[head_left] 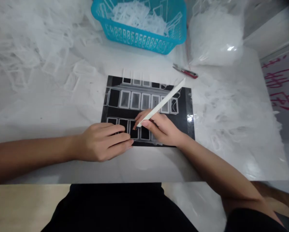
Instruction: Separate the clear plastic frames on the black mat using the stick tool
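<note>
My right hand (159, 127) is closed around a long white flat stick (164, 100), which slants up to the right. Its lower tip meets the lower row of clear rectangular frames (144, 133) on a black board (185, 119). Flat on the left part of that same row lies my left hand (108, 140), fingers stretched out and holding nothing. Farther up the board runs a second row of frames (135, 100), some with greyish panes, and a third row (137, 80) sits at the top edge. The fingers hide part of the lower row.
A blue basket (139, 43) of clear frames stands at the back, beside a filled plastic bag (214, 38). Red-handled snips (186, 71) lie below them. Loose clear pieces (45, 42) heap up at left, with more scraps (222, 109) at right.
</note>
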Available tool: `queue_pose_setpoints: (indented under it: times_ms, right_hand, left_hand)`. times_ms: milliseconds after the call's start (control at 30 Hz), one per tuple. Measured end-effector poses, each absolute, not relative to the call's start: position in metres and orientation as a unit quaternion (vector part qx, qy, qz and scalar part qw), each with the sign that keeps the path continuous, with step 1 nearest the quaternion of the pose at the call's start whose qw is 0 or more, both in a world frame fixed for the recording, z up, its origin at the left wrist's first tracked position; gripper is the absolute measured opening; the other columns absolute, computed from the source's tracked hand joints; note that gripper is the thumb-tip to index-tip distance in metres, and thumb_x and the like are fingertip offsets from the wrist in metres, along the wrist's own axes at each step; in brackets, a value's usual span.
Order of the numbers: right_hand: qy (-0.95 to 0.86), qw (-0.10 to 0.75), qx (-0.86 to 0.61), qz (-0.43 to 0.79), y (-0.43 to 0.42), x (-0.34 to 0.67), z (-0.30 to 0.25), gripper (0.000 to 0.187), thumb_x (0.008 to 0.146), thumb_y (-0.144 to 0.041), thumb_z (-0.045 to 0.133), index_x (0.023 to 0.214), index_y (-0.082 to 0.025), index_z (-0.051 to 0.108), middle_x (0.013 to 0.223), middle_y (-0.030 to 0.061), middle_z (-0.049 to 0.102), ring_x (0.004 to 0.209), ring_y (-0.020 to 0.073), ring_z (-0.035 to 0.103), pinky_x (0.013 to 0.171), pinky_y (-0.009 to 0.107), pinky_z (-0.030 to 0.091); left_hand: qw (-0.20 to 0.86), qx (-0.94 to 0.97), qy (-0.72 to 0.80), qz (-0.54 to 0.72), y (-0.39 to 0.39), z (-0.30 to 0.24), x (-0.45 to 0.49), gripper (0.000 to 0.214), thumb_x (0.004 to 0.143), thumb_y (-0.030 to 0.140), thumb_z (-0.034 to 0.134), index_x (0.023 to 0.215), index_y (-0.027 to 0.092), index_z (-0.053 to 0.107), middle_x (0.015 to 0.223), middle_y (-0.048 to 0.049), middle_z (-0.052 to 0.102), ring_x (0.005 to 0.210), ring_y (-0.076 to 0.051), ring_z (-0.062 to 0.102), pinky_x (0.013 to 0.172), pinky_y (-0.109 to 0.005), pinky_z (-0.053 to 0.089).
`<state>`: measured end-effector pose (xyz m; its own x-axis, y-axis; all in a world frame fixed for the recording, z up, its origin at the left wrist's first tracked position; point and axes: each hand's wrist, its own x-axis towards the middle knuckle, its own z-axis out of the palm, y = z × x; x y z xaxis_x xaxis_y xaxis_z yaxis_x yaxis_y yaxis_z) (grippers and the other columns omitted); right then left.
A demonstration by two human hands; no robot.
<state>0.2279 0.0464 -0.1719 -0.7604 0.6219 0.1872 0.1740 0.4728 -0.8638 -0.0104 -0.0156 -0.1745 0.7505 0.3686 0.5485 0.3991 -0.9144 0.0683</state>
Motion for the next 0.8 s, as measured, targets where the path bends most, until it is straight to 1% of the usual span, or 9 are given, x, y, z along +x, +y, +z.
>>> queue_pose_setpoints:
  times_ms: [100, 233, 400, 500, 633, 800]
  right_hand:
    - [-0.851, 0.222, -0.213, 0.425, 0.044, 0.232, -0.176, 0.021, 0.103, -0.03, 0.043, 0.102, -0.019, 0.061, 0.102, 0.0077, 0.068, 0.104, 0.0203, 0.064, 0.093, 0.04, 0.051]
    - [-0.872, 0.207, -0.201, 0.395, 0.042, 0.237, -0.174, 0.017, 0.101, -0.028, 0.045, 0.1, -0.019, 0.06, 0.108, 0.0087, 0.067, 0.109, 0.0221, 0.062, 0.095, 0.042, 0.051]
    - [-0.875, 0.208, -0.178, 0.399, 0.043, 0.239, -0.173, 0.014, 0.1, -0.027, 0.049, 0.097, -0.02, 0.06, 0.1, 0.0067, 0.068, 0.112, 0.0227, 0.062, 0.096, 0.042, 0.051]
    - [-0.88, 0.198, -0.168, 0.397, 0.043, 0.24, -0.171, 0.012, 0.1, -0.025, 0.049, 0.098, -0.02, 0.061, 0.095, 0.0057, 0.069, 0.115, 0.023, 0.061, 0.099, 0.042, 0.049]
    - [-0.886, 0.183, -0.174, 0.388, 0.044, 0.24, -0.169, 0.013, 0.101, -0.025, 0.048, 0.099, -0.021, 0.06, 0.093, 0.0052, 0.069, 0.115, 0.0229, 0.06, 0.099, 0.041, 0.049]
    - [-0.89, 0.168, -0.182, 0.383, 0.044, 0.239, -0.17, 0.015, 0.101, -0.028, 0.048, 0.098, -0.02, 0.06, 0.097, 0.006, 0.068, 0.113, 0.0226, 0.061, 0.097, 0.039, 0.05]
  left_hand:
    - [0.013, -0.942, -0.207, -0.265, -0.011, -0.172, -0.01, 0.006, 0.085, 0.012, 0.068, 0.089, 0.016, 0.071, 0.086, -0.0026, 0.073, 0.08, -0.018, 0.067, 0.061, -0.03, 0.051]
    - [-0.004, -0.955, -0.193, -0.226, -0.009, -0.169, -0.009, 0.009, 0.087, 0.009, 0.064, 0.087, 0.015, 0.071, 0.089, -0.0053, 0.073, 0.077, -0.02, 0.066, 0.065, -0.035, 0.051]
    - [0.004, -0.954, -0.194, -0.227, -0.013, -0.173, -0.01, 0.014, 0.088, 0.009, 0.062, 0.086, 0.02, 0.071, 0.09, -0.0031, 0.072, 0.081, -0.019, 0.064, 0.072, -0.037, 0.051]
    - [0.019, -0.957, -0.187, -0.223, -0.014, -0.175, -0.012, 0.014, 0.088, 0.011, 0.061, 0.085, 0.021, 0.071, 0.089, -0.0023, 0.071, 0.08, -0.018, 0.063, 0.072, -0.037, 0.052]
    - [0.016, -0.958, -0.188, -0.214, -0.014, -0.174, -0.012, 0.016, 0.09, 0.013, 0.059, 0.088, 0.022, 0.071, 0.09, -0.0011, 0.071, 0.079, -0.017, 0.064, 0.073, -0.037, 0.052]
    - [0.033, -0.96, -0.156, -0.231, -0.011, -0.169, -0.01, 0.015, 0.087, 0.008, 0.063, 0.078, 0.017, 0.071, 0.086, -0.0024, 0.072, 0.076, -0.019, 0.066, 0.067, -0.037, 0.053]
